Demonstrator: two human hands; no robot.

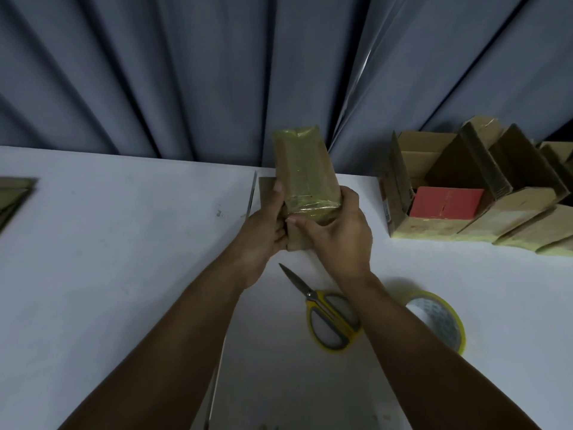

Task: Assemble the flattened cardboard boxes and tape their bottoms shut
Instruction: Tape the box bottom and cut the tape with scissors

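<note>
I am holding a small cardboard box above the middle of the white table, its taped face turned up toward me. My left hand is gripping its near left side, thumb lying along the edge. My right hand is curling round the near right corner, thumb pressing on the yellowish tape. Yellow-handled scissors and a tape roll are lying under my right forearm. Assembled boxes are standing at the right, flattened cardboard at the left edge.
</note>
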